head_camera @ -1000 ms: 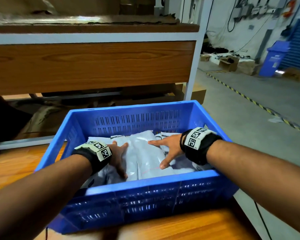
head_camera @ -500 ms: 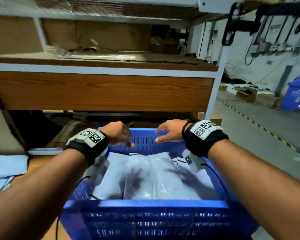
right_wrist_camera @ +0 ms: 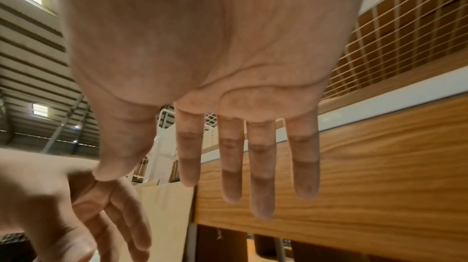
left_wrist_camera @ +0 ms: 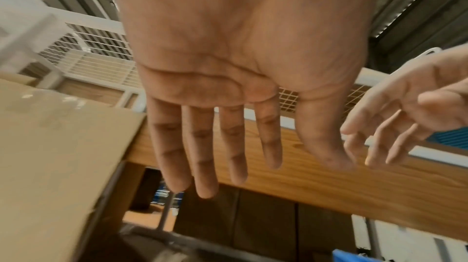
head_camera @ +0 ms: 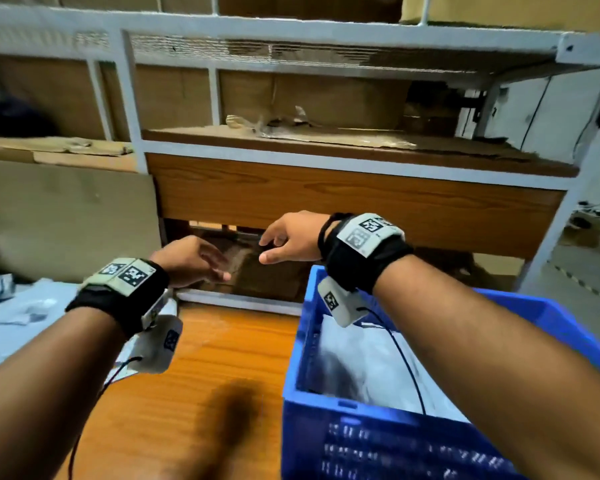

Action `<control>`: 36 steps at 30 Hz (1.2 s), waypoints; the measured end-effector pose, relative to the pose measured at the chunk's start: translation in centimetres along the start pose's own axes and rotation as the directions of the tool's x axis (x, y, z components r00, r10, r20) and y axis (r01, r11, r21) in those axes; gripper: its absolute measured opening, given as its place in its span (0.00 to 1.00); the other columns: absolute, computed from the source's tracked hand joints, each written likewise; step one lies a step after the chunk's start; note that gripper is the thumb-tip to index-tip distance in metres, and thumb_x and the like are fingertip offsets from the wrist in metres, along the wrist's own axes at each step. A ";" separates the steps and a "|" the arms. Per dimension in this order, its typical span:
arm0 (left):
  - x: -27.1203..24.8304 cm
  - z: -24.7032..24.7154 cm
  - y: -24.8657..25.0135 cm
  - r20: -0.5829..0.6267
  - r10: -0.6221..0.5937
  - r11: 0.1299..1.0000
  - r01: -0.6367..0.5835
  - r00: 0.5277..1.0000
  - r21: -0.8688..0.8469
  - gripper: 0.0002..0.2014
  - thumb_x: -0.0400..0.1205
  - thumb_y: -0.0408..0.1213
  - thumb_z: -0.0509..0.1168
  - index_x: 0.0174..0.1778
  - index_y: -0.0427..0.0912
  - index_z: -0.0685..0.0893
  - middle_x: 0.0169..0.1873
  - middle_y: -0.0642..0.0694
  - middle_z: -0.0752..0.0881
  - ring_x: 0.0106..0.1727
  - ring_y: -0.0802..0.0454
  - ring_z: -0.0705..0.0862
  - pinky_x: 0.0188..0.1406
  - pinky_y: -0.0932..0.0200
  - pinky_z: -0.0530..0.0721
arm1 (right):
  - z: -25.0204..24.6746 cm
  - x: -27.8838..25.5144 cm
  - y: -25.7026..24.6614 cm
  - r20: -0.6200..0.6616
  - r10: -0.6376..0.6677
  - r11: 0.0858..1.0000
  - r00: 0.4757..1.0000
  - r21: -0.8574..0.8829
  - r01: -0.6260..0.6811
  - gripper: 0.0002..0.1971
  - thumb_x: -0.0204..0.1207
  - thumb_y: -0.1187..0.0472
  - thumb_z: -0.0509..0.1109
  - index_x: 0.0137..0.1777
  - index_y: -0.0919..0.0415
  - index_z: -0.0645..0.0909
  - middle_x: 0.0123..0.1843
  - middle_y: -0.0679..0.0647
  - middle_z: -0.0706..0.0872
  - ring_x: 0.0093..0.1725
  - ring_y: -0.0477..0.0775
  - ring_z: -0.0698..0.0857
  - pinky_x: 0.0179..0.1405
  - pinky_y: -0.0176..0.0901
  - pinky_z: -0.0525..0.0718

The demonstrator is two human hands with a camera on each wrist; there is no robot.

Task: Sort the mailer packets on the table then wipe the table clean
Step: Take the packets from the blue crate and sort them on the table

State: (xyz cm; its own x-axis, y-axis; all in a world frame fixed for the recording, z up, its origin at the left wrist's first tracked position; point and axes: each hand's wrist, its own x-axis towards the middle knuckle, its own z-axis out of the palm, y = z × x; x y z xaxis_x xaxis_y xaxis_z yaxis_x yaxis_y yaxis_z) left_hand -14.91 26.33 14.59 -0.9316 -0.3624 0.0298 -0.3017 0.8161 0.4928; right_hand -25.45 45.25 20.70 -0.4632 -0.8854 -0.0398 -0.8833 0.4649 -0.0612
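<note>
Grey plastic mailer packets (head_camera: 18,317) at far left look light, soft, slippery; pinch an edge. Left hand (head_camera: 187,259) and right hand (head_camera: 291,237) hover, fingers loose, empty.

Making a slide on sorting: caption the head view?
Both open hands, left hand and right hand, hover empty beside blue crate of mailer packets.

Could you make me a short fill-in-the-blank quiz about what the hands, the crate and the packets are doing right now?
1. Both the left hand and the right hand hold ____.
2. The mailer packets lie inside a crate coloured ____.
3. The crate stands on the person's ____ side of the wooden table.
4. In the left wrist view the fingers are ____, not curled.

Missing words: nothing; blue; right; straight
</note>
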 end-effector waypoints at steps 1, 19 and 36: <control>-0.4 -0.3 -2.6 0.012 -0.032 0.999 0.032 0.999 -0.014 0.18 0.72 0.44 0.78 0.56 0.44 0.89 0.51 0.48 0.90 0.53 0.52 0.87 0.58 0.57 0.82 | 0.6 1.5 -1.7 0.017 -0.010 1.000 1.000 0.002 0.010 0.25 0.79 0.39 0.65 0.71 0.51 0.78 0.65 0.49 0.84 0.63 0.51 0.82 0.51 0.37 0.74; -7.9 2.6 -35.2 0.217 -0.200 0.920 0.107 0.955 0.378 0.21 0.74 0.58 0.67 0.62 0.58 0.80 0.65 0.52 0.76 0.69 0.45 0.76 0.65 0.44 0.77 | 24.6 19.9 -20.3 0.398 0.091 0.987 0.913 0.089 -0.137 0.37 0.76 0.42 0.70 0.82 0.51 0.62 0.78 0.59 0.72 0.76 0.62 0.72 0.73 0.49 0.71; 0.0 -0.2 -37.3 -0.142 0.111 0.872 -0.028 0.984 0.489 0.27 0.78 0.52 0.68 0.74 0.52 0.75 0.77 0.43 0.70 0.79 0.40 0.62 0.73 0.41 0.60 | 29.8 24.6 -24.7 0.227 0.126 0.992 0.966 -0.035 -0.122 0.28 0.82 0.41 0.59 0.81 0.38 0.59 0.76 0.55 0.68 0.74 0.65 0.66 0.72 0.64 0.67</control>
State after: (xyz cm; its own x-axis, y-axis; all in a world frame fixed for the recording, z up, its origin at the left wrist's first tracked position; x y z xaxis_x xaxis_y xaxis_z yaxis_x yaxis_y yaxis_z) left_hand -3.61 -4.22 -3.61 -0.9209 -0.3299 0.2076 -0.3365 0.9417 0.0034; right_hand -12.89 12.19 -8.45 -0.5424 -0.7946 -0.2728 -0.8224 0.5685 -0.0209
